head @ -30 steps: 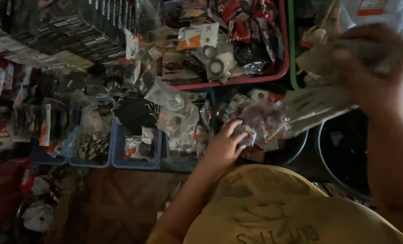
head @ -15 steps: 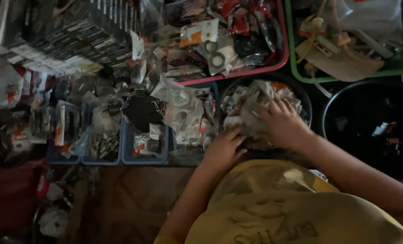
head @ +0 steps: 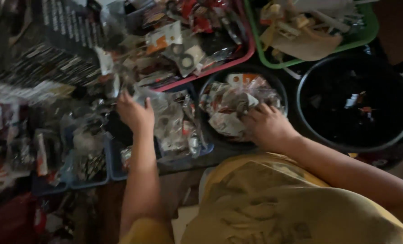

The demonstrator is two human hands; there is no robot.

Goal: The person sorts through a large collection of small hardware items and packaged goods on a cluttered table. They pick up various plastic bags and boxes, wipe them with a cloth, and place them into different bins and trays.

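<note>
Head view looks straight down over a yellow shirt [head: 278,203] at a crowded spread of small parts, and the black round bowl [head: 209,92] just ahead of the chest serves as landmark. Inside that bowl lies a heap of clear plastic packets [head: 231,101] with red and white cards, and the right hand [head: 267,126] rests on the heap's near right side, fingers curled down into the packets; whether they have closed on 1 cannot be told. The heap has no clear long axis (it is a loose mound), lying left of and beyond the knuckles. Left of the bowl, the left hand [head: 136,113] reaches over a pile of clear bags [head: 170,126] in a blue tray [head: 111,169], fingers spread and partly bent, touching the bags' top edge with nothing plainly gripped. The right hand is the nearer of the 2 to the bowl's packets. Beyond the bowl sits a red tray [head: 237,58]; right of the bowl stands a larger black basin [head: 402,124], and beyond that a green tray [head: 369,34].
</note>
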